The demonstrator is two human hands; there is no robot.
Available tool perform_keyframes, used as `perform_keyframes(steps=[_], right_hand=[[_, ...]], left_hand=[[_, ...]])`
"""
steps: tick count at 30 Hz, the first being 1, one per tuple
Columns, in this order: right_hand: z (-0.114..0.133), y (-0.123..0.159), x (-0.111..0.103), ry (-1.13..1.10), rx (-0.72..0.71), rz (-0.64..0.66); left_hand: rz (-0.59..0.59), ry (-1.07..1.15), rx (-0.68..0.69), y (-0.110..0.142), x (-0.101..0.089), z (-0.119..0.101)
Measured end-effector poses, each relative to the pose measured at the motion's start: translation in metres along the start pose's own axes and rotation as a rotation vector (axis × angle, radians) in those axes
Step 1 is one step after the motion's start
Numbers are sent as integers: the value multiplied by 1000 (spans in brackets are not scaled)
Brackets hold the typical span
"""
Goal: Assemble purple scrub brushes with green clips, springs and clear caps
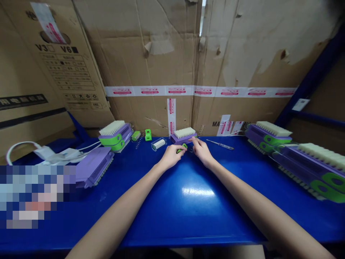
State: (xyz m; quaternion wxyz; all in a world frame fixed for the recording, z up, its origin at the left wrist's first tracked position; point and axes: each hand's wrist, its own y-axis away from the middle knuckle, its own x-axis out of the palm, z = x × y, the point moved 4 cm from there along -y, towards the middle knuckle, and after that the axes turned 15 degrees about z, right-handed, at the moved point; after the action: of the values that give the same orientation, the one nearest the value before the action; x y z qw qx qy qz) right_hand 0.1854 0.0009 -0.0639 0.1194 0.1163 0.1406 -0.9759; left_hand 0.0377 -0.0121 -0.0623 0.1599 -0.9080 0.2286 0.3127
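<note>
Near the middle of the blue table, my left hand is closed on a small green plastic part. To its right my right hand has its fingers pinched together, their tips close to a purple brush piece with pale bristles. Thin dark lines show between the hands; what the right fingers hold is too small to make out. A clear case with a white roller-like insert lies left of my hands. Beyond it are a green clip, a clear-and-green piece and a coil spring.
A screwdriver lies right of my hands. Purple-and-green brush units stand at the left and right with another purple unit nearer left. White adapters with cables lie at far left. Cardboard walls the back.
</note>
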Motion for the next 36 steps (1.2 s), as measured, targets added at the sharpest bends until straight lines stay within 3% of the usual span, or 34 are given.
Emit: perform_keyframes(steps=[3,9,18,26,36], right_hand=[[-1,2,2,-146,51,3],[-5,9,2,-333,110,70],[-4,17,1,-325,53,73],[0,19,2,-356,37,107],[3,22,-1,-334,44,114]], left_hand=[[9,102,-49,-2,3,4],[-37,263,-16,-7,9,9],[-117,360,4,-2,3,1],[-17,459,-83,0,6,-3],[-2,515,-75,1,4,-2]])
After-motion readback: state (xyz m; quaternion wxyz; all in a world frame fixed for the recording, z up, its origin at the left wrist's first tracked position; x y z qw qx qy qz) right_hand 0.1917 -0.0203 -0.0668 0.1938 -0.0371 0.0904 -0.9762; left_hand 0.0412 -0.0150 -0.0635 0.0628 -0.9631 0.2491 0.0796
